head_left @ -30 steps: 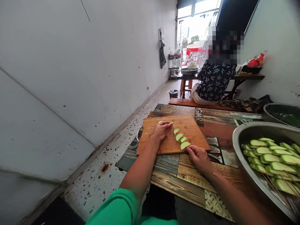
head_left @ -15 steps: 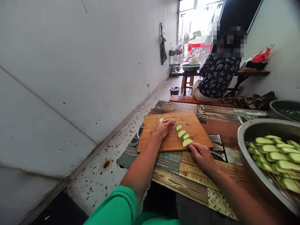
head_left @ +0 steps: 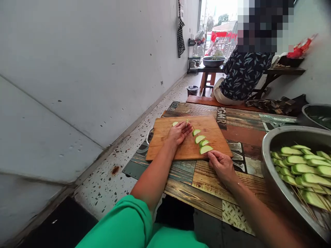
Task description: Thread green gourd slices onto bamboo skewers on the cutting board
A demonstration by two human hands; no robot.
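My right hand (head_left: pixel 221 165) pinches the near end of a thin skewer, which slants up to the left over the board. Several half-round green-skinned slices (head_left: pixel 200 138), pale inside like zucchini, are strung along it. My left hand (head_left: pixel 179 132) is at the skewer's far end, thumb and forefinger closed on a small zucchini slice (head_left: pixel 187 122) seen edge-on, its other fingers loosely curled. Beneath both is a wooden cutting board (head_left: pixel 162 148). One loose zucchini slice (head_left: pixel 175 123) lies on it just beyond my left hand.
On the right stands a large metal basin (head_left: pixel 266 151) with many skewered slices (head_left: pixel 307 168). Behind it is a second basin (head_left: pixel 307 110). The patterned table (head_left: pixel 178 186) stands beside a white wall (head_left: pixel 90 69). Ahead, a person (head_left: pixel 245 75) sits on a bench (head_left: pixel 199 100).
The view has tilted down slightly. My left hand's fingers have opened out a little, with the small slice still at the fingertips. My right hand keeps its pinch on the skewer.
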